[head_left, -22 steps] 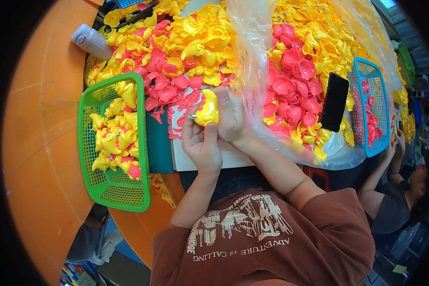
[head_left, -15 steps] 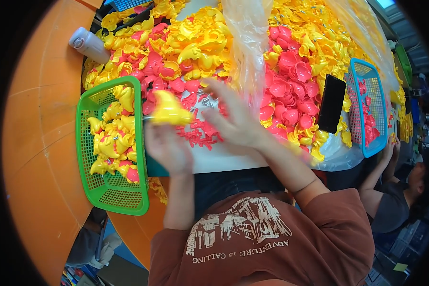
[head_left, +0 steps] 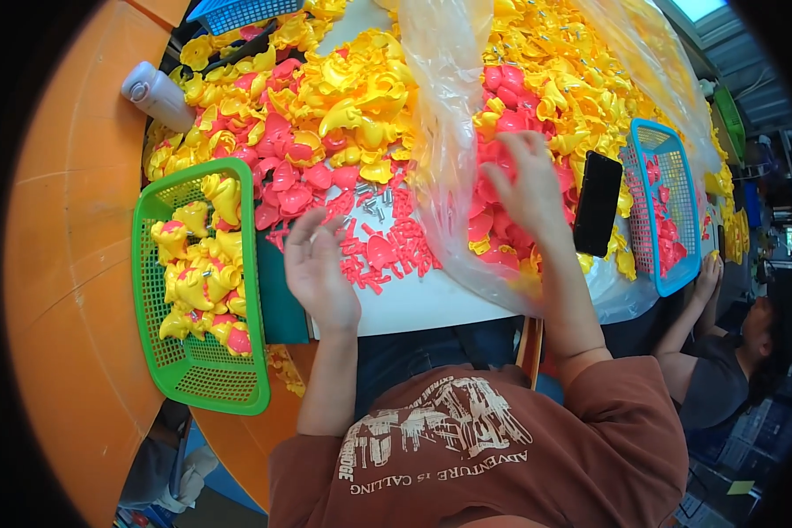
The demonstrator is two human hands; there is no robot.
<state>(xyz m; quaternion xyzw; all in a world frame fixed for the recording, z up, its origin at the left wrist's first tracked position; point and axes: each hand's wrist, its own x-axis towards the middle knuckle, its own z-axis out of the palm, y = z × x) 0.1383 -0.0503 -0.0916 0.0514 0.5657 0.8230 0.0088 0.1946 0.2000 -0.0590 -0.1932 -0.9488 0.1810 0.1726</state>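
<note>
My left hand is raised at the table's near edge, beside the green basket, its fingers loosely bent and apart with nothing visible in them. Farther right, my right hand hovers over a heap of pink cup-shaped plastic shells, thumb and fingers spread. Between the hands lie small pink plastic parts and several silver metal pins. In the green basket are yellow-and-pink assembled plastic pieces.
Yellow plastic shells pile up at the back. A clear plastic bag drapes across the middle. A black phone rests on the right heap, near a blue basket. A pale bottle stands far left. Another person's hands work at right.
The yellow piece that was at my left hand is gone from it. My right hand has moved from the middle to the right, over the pink shells. The view has shifted slightly.
</note>
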